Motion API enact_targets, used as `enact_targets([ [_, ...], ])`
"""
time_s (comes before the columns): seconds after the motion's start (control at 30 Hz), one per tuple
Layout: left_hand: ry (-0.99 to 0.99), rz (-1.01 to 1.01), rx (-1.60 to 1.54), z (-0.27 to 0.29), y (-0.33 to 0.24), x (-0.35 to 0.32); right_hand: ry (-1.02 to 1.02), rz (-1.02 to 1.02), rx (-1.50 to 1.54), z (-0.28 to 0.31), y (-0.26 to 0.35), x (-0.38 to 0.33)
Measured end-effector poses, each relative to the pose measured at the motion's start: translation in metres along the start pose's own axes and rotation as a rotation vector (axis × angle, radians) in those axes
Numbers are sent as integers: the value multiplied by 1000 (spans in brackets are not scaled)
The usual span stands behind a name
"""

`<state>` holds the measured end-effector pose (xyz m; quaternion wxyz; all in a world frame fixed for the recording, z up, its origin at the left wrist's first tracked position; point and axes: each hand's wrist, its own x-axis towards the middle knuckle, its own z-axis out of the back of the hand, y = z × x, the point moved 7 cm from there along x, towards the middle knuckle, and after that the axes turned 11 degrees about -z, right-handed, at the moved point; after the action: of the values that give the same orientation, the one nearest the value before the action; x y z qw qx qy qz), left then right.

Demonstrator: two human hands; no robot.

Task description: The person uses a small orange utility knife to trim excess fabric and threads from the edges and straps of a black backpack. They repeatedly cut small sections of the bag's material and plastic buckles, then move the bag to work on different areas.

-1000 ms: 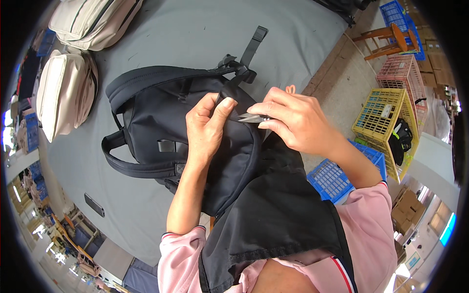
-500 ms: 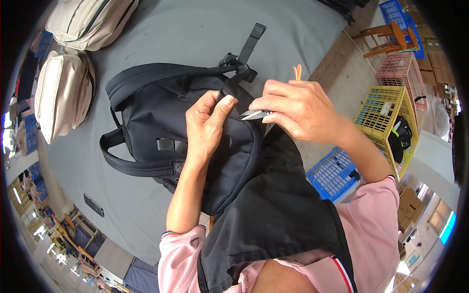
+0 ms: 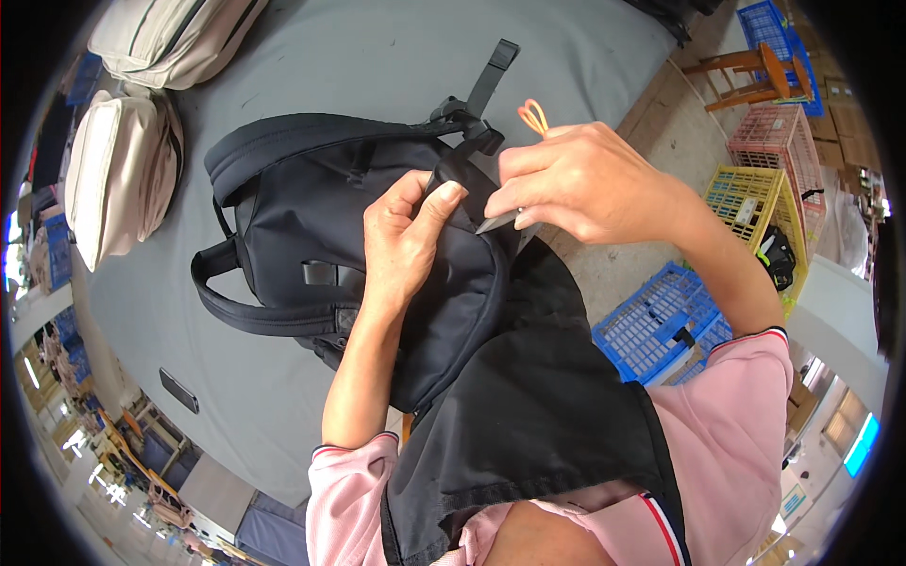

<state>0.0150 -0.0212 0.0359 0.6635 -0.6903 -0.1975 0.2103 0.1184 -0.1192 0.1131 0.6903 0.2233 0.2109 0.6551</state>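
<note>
A black backpack [image 3: 311,212] lies on its front, its padded shoulder straps uppermost. My left hand [image 3: 401,241] is closed, thumb against fingers, pinching a black webbing strap [image 3: 453,168] near the bag's lower corner. Just to the right, my right hand [image 3: 590,184] is wrapped round a pair of thread snips; their metal blades [image 3: 493,224] point left toward the bag's edge by the pinched strap. An orange cord loop [image 3: 534,115] sticks up behind that hand. Most of the snips' body is hidden in the palm.
Two beige bags [image 3: 121,179] rest at the left of the grey-covered table [image 3: 377,57], with a phone [image 3: 179,390] nearer me. Blue [image 3: 651,321] and yellow [image 3: 755,203] plastic crates stand on the floor at right, below a wooden stool [image 3: 746,75]. A black apron [image 3: 538,396] covers my lap.
My right hand has shifted slightly up and turned, so the cord loop leans farther left and the blades show at another angle. My left hand keeps its pinch, barely moved.
</note>
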Motion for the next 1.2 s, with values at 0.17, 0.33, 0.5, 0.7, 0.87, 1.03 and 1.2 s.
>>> enact_targets([
  [0.17,11,28,-29,0,3,1,8,-101,24,-3,-4,0],
  [0.33,15,42,-37,-1,3,0,96,-69,-50,-2,-1,9],
  [0.5,13,47,-49,-2,8,0,89,-16,-70,-4,-2,9],
  [0.7,32,40,-15,-1,9,2,40,-107,120,-2,-16,-2],
  [0.87,29,29,27,0,8,4,0,-139,98,-11,-19,-6],
  [1.03,16,23,23,-3,6,5,24,-108,3,-8,-15,-4],
  [1.2,-16,-22,-2,-2,1,4,-132,-133,259,-4,-19,-11],
])
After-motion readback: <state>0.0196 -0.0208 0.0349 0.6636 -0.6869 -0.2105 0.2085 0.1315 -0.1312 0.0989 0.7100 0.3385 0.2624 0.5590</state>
